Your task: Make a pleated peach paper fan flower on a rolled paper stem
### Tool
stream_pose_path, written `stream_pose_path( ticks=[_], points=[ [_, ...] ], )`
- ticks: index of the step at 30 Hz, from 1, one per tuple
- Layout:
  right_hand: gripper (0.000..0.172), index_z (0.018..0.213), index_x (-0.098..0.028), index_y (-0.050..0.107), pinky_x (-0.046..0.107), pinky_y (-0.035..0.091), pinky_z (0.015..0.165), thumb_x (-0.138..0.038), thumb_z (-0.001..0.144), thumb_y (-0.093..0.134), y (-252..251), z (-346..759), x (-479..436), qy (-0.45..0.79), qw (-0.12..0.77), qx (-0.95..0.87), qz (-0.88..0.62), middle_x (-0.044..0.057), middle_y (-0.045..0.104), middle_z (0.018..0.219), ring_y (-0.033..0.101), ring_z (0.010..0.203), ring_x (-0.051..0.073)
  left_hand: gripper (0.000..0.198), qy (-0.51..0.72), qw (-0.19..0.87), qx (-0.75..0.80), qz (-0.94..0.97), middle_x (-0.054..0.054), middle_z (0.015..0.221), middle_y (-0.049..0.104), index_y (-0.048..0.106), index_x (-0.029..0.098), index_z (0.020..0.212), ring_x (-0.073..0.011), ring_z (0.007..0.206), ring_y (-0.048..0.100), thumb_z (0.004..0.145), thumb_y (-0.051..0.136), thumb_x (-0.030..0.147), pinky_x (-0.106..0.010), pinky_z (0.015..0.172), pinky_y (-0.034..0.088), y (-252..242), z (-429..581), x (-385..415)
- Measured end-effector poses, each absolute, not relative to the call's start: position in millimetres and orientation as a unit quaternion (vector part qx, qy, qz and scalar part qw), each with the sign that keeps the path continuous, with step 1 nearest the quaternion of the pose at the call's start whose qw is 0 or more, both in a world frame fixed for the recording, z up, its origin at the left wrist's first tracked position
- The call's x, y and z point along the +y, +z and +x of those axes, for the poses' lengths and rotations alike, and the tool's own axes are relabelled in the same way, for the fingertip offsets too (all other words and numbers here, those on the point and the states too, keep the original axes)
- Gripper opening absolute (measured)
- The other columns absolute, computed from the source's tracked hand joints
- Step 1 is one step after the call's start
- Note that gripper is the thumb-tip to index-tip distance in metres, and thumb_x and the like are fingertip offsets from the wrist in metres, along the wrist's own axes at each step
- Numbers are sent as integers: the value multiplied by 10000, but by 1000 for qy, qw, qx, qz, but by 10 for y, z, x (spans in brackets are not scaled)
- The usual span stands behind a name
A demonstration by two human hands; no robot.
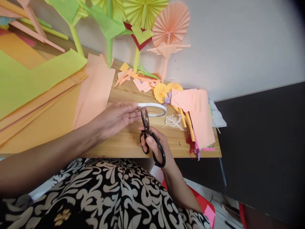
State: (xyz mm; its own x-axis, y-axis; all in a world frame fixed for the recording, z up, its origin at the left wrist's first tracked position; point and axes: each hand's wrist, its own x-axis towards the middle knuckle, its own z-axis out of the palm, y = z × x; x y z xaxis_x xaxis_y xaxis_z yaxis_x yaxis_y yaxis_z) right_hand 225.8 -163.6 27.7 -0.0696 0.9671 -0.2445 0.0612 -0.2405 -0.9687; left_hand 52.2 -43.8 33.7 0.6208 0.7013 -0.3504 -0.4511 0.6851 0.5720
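Above the wooden table, my left hand (119, 119) pinches the left side of a roll of white tape (158, 106), held up as a thin ring. Black-handled scissors (145, 125) are in my right hand (158, 141), with thumb and fingers through the loops. Their blades are parted and point up at the tape's near edge, close to my left fingertips. Whether the blades touch the tape I cannot tell. Just right of the roll lies a small heap of white strips (173, 121) on the table.
Stacked coloured paper sheets (47, 86) cover the table's left side. Folded paper fans on stems, one peach (171, 24), lean along the wall. Paper scraps (143, 84) and small orange fans (160, 93) lie at the back. Folded pink paper (200, 117) sits near the table's right edge.
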Motion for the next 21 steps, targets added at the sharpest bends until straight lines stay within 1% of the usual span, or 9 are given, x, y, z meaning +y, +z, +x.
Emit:
stream_pose_path(
  ticks=[4, 10, 17, 21],
  points=[
    [502, 1174, -204, 690, 254, 479, 563, -629, 908, 665, 297, 2204, -1577, 559, 410, -458, -557, -52, 561, 682, 489, 506, 76, 154, 333, 874, 267, 232, -159, 1083, 801, 717, 131, 754, -255, 1113, 746, 872, 775, 210, -371, 1075, 528, 310, 531, -447],
    [523, 1145, -196, 690, 254, 487, 551, -653, 893, 665, 327, 2162, -1539, 545, 415, -452, -571, -63, 552, 642, 474, 480, 71, 137, 340, 871, 269, 230, -150, 1095, 800, 720, 143, 772, -244, 1105, 746, 876, 777, 211, -355, 1046, 534, 298, 516, -432],
    [519, 1168, -196, 693, 247, 475, 525, -637, 894, 674, 290, 2137, -1499, 531, 438, -451, -568, -70, 547, 629, 468, 464, 68, 149, 334, 875, 260, 236, -151, 1089, 798, 723, 133, 761, -265, 1103, 741, 849, 805, 221, -330, 904, 579, 291, 537, -465],
    [515, 1179, -198, 703, 250, 482, 522, -633, 906, 662, 256, 2112, -1506, 528, 452, -440, -568, -76, 535, 625, 440, 441, 60, 135, 330, 873, 266, 239, -154, 1118, 792, 733, 136, 786, -267, 1123, 729, 858, 796, 231, -327, 891, 577, 280, 536, -475]
  ],
)
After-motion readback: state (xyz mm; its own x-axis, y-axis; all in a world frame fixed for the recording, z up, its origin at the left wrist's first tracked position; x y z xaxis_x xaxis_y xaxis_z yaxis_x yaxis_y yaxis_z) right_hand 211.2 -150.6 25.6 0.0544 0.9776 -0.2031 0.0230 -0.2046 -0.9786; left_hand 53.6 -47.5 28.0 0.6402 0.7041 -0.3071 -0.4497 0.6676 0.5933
